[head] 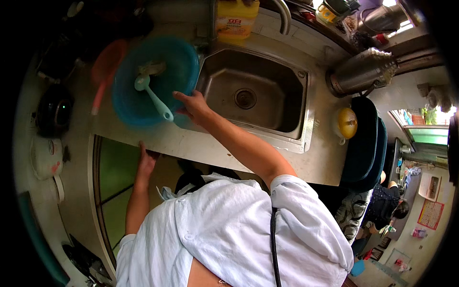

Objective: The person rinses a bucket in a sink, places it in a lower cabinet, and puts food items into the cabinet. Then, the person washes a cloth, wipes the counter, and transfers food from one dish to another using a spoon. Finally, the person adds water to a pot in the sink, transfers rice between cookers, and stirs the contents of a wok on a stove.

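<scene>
My right hand (pixel 195 107) grips the near right rim of a blue plastic basin (pixel 120 104), thumb over the rim and fingers partly hidden below it. The basin looks blurred and sits left of the sink. Inside it lies a mint-green long-handled utensil (pixel 156 98), a scoop or spoon, its handle end reaching the near rim. A pale blurred item (pixel 152 68) lies near the utensil's head. My left hand (pixel 147 159) is at the front edge of the counter (pixel 215 147), beside the green cabinet door (pixel 116 165); its fingers are mostly hidden.
Right of the basin is a stainless steel sink (pixel 283 107) under a curved faucet (pixel 285 18). A yellow detergent jug (pixel 236 21) stands behind. A red plastic dipper (pixel 107 68) lies left. A metal thermos (pixel 358 71) and yellow-lidded container (pixel 347 123) are right. Another person (pixel 385 202) is farther right.
</scene>
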Demonstrator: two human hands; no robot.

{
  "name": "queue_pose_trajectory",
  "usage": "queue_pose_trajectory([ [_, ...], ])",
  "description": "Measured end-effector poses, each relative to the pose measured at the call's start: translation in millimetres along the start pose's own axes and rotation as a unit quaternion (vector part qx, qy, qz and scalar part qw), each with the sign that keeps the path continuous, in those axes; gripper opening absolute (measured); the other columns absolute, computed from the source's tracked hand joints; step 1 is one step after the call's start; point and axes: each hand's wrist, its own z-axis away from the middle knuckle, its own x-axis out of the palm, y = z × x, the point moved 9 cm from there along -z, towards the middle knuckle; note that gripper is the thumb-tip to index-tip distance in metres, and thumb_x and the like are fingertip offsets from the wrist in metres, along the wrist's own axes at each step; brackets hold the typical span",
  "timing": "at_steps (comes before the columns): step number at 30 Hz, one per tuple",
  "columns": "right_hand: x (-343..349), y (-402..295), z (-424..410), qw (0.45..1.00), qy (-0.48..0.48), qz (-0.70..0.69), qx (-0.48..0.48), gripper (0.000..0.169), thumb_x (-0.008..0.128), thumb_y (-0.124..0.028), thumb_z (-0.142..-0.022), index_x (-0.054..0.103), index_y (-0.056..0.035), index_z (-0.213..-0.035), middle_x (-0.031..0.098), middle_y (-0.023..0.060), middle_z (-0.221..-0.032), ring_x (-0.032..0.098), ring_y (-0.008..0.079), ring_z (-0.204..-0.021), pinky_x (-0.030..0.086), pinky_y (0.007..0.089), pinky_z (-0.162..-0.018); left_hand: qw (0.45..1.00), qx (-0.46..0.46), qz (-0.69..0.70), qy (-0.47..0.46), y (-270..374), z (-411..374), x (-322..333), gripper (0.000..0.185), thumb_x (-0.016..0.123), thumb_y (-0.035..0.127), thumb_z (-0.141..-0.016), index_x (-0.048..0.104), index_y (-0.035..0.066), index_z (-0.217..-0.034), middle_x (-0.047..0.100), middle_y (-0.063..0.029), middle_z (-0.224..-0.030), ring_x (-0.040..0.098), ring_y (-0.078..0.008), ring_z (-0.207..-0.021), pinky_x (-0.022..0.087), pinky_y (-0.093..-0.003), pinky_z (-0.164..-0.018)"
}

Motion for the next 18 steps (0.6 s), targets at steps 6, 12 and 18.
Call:
queue_pose_trajectory([
  [6, 0.9, 32.6, 71.8, 0.85, -0.149, 0.405, -0.303, 0.053, 0.057, -0.028, -0.083, 0.038, 0.0013, -0.122, 0.047, 0.0166, -0.119, 0.05, 0.025, -0.103, 0.041, 0.0347, -0.085, 0.999, -0.024, -0.044, 0.019, -9.4, -9.6, -26.4, 0.064, 0.039, 0.055, -0.083, 0.033, 0.01, -0.128, 0.04, -0.0072, -0.125, 0.041, -0.0247, -0.111, 0.036, -0.0412, -0.091],
  [12, -216.9, 105.7, 80.3, 0.968, -0.09, 0.232, -0.038, 0.053, 0.035, -0.049, -0.087, 0.055, -0.002, -0.103, 0.057, 0.0035, -0.077, 0.053, 0.0145, -0.069, 0.043, 0.0294, -0.061, 0.984, -0.02, -0.161, 0.073, -16.2, -7.2, 14.1, 0.085, 0.034, 0.071, -0.073, 0.021, 0.013, -0.134, 0.027, -0.012, -0.135, 0.032, -0.0291, -0.117, 0.028, -0.0455, -0.094],
  [18, -118.3, -24.0, 121.3, 0.747, 0.014, 0.527, -0.405, 0.024, 0.044, -0.004, -0.083, 0.053, -0.001, -0.106, 0.054, 0.0091, -0.104, 0.052, 0.0196, -0.094, 0.042, 0.0309, -0.08, 0.966, 0.009, -0.259, -0.013, -25.5, 26.0, 1.0, 0.093, 0.027, 0.076, -0.071, 0.01, 0.013, -0.137, 0.008, -0.0152, -0.141, 0.013, -0.0301, -0.128, 0.02, -0.0487, -0.1],
])
